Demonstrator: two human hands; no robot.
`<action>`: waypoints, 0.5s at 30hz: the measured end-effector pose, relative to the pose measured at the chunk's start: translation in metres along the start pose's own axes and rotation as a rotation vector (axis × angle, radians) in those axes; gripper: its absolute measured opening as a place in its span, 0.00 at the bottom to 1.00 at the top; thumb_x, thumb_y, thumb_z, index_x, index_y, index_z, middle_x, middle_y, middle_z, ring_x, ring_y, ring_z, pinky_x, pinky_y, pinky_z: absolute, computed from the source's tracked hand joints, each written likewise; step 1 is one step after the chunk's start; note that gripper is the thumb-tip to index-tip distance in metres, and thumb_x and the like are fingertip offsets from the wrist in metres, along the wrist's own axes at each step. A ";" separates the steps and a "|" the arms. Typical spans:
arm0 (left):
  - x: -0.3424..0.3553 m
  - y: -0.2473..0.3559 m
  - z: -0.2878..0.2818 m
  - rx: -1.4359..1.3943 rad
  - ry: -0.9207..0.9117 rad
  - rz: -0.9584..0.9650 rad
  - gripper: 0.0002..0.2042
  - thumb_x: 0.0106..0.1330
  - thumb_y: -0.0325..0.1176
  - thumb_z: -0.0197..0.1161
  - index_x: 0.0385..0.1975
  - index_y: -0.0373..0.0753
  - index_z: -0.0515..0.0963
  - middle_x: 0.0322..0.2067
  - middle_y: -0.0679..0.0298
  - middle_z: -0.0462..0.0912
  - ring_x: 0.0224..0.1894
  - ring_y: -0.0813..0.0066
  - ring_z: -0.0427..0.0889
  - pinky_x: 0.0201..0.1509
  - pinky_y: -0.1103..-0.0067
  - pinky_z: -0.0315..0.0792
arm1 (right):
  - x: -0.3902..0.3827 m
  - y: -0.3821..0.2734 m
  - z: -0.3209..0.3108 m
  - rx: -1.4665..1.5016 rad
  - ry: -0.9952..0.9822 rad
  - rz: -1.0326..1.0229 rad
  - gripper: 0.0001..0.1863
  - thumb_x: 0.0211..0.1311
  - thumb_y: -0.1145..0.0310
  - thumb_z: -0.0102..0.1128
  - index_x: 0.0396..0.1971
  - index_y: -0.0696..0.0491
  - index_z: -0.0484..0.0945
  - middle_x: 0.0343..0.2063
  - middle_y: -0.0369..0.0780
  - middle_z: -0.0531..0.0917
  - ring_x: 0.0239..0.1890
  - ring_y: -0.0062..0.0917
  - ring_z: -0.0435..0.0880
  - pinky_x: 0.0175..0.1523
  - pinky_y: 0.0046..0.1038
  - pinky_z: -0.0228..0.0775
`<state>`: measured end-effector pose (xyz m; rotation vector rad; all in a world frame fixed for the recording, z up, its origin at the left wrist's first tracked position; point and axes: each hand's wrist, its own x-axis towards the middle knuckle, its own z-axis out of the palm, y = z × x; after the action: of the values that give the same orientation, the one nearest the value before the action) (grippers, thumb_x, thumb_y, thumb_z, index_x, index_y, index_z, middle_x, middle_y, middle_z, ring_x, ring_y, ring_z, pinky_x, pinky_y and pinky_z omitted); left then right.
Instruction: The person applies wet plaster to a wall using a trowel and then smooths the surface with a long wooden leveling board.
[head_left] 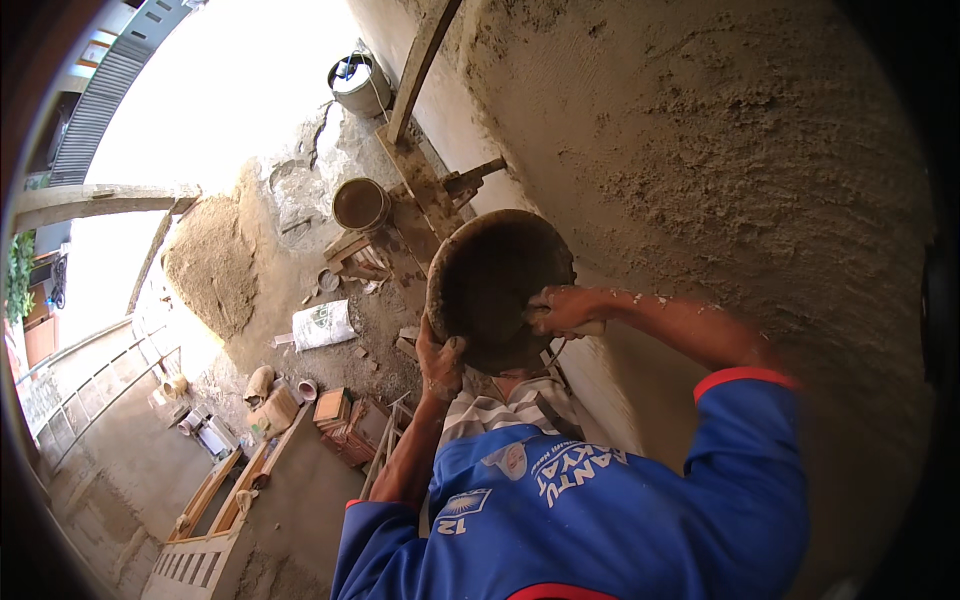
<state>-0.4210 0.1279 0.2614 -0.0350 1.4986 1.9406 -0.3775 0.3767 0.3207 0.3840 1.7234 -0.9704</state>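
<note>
A round, mortar-smeared basin (pixel 437 290) is tilted up in front of me, its inside dark and coated with wet mortar. My left hand (pixel 440 362) grips its near left rim, thumb toward the inside. Reaching into the basin from the right, my right hand (pixel 562 310) is closed around a trowel (pixel 592 328). Only the pale end of the trowel's handle shows clearly; its blade is lost in the shadow inside the basin. Both hands are streaked with mortar.
A wall (pixel 700 150) with rough, damp plaster rises close on my right. Ahead are a plank scaffold (pixel 420 185), a bucket (pixel 360 205) and a drum (pixel 362 90). Below left lie a sand heap (pixel 212 265), a white sack (pixel 324 325) and stacked tiles (pixel 352 425).
</note>
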 end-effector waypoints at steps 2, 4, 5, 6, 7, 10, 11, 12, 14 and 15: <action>0.006 -0.012 -0.015 -0.001 0.026 0.002 0.33 0.51 0.38 0.65 0.56 0.30 0.62 0.47 0.57 0.75 0.47 0.70 0.75 0.53 0.76 0.69 | 0.019 -0.011 0.005 0.160 -0.080 -0.051 0.29 0.55 0.60 0.56 0.54 0.61 0.66 0.28 0.43 0.80 0.24 0.24 0.80 0.30 0.27 0.74; 0.018 -0.024 -0.029 0.012 0.046 0.051 0.31 0.51 0.35 0.64 0.56 0.30 0.63 0.47 0.57 0.76 0.48 0.69 0.75 0.53 0.76 0.69 | 0.043 -0.008 0.010 0.399 -0.072 -0.062 0.26 0.54 0.65 0.58 0.51 0.63 0.67 0.24 0.41 0.78 0.21 0.22 0.78 0.27 0.24 0.73; 0.023 -0.028 -0.037 0.027 0.061 0.046 0.31 0.51 0.35 0.64 0.56 0.30 0.63 0.47 0.57 0.76 0.48 0.69 0.75 0.53 0.76 0.69 | 0.055 -0.007 0.014 0.401 -0.090 -0.074 0.26 0.54 0.65 0.58 0.51 0.63 0.67 0.24 0.41 0.78 0.21 0.22 0.78 0.27 0.24 0.73; 0.026 -0.030 -0.045 0.055 0.073 0.040 0.31 0.52 0.33 0.64 0.56 0.30 0.63 0.47 0.57 0.76 0.48 0.69 0.75 0.53 0.76 0.69 | 0.067 -0.006 0.020 0.513 -0.076 -0.095 0.24 0.55 0.65 0.58 0.51 0.62 0.68 0.22 0.40 0.77 0.20 0.22 0.77 0.26 0.24 0.73; 0.030 -0.032 -0.051 0.076 0.081 0.034 0.30 0.52 0.32 0.63 0.56 0.30 0.63 0.47 0.57 0.76 0.48 0.70 0.75 0.53 0.76 0.69 | 0.076 -0.005 0.025 0.622 -0.055 -0.109 0.23 0.56 0.65 0.57 0.50 0.60 0.68 0.21 0.39 0.76 0.18 0.22 0.76 0.25 0.24 0.72; 0.040 -0.033 -0.066 0.117 0.114 0.046 0.29 0.52 0.31 0.63 0.55 0.31 0.63 0.45 0.57 0.76 0.46 0.70 0.75 0.52 0.76 0.69 | 0.100 -0.010 0.036 0.907 -0.115 -0.112 0.18 0.58 0.65 0.57 0.46 0.56 0.69 0.20 0.38 0.75 0.17 0.20 0.75 0.21 0.22 0.69; 0.042 -0.033 -0.069 0.140 0.130 0.046 0.28 0.53 0.32 0.63 0.54 0.31 0.63 0.45 0.57 0.76 0.46 0.70 0.75 0.52 0.76 0.69 | 0.107 -0.015 0.036 0.903 -0.123 -0.116 0.18 0.58 0.65 0.57 0.46 0.56 0.69 0.20 0.38 0.75 0.17 0.20 0.75 0.21 0.22 0.69; 0.043 -0.037 -0.072 0.144 0.138 0.048 0.28 0.53 0.32 0.63 0.54 0.31 0.63 0.45 0.57 0.76 0.46 0.70 0.75 0.52 0.76 0.69 | 0.116 -0.023 0.037 1.000 -0.121 -0.132 0.16 0.59 0.66 0.55 0.46 0.54 0.69 0.20 0.37 0.74 0.15 0.20 0.73 0.19 0.23 0.68; 0.048 -0.042 -0.072 0.078 0.192 0.051 0.28 0.53 0.34 0.63 0.54 0.31 0.64 0.44 0.58 0.76 0.44 0.71 0.75 0.51 0.77 0.69 | 0.127 -0.037 0.030 1.088 -0.119 -0.151 0.14 0.60 0.66 0.53 0.46 0.51 0.69 0.19 0.36 0.73 0.14 0.20 0.72 0.17 0.23 0.67; 0.050 -0.044 -0.074 0.079 0.197 0.056 0.28 0.53 0.34 0.63 0.54 0.31 0.64 0.44 0.58 0.76 0.44 0.71 0.75 0.51 0.77 0.69 | 0.130 -0.043 0.025 1.239 -0.118 -0.135 0.13 0.61 0.66 0.52 0.45 0.50 0.69 0.19 0.36 0.73 0.14 0.19 0.71 0.17 0.22 0.66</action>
<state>-0.4646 0.0930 0.1788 -0.1550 1.7195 1.9673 -0.4394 0.3045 0.2191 0.9625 0.8547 -2.0480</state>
